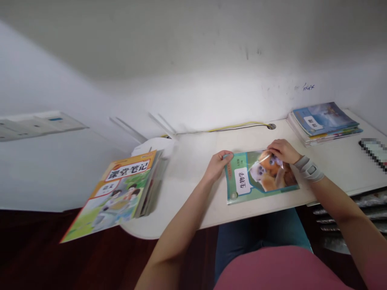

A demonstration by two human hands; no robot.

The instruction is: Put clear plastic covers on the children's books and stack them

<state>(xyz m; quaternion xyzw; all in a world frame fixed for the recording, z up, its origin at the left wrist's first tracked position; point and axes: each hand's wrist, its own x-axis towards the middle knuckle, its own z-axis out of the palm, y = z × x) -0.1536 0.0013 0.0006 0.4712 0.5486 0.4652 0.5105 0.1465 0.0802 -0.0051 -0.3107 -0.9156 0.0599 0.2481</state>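
Note:
A biology textbook (261, 177) with a green cover and golden monkeys on it lies in front of me at the desk's near side, its cover glossy like clear plastic. My left hand (218, 165) is closed on its upper left corner, thumb on the cover and the other fingers partly hidden. At the top edge, towards the right, my right hand (284, 151) has its fingers bent over the book. A grey-white band with a watch-like face (310, 169) circles my right wrist.
On the left, a stack of books topped by an orange and green workbook (121, 193) overhangs the white desk (187, 189). Another book stack (325, 119) sits at the back right, near a pixelated phone-like object (375, 152). Cables (236, 125) run along the wall to a desk hole.

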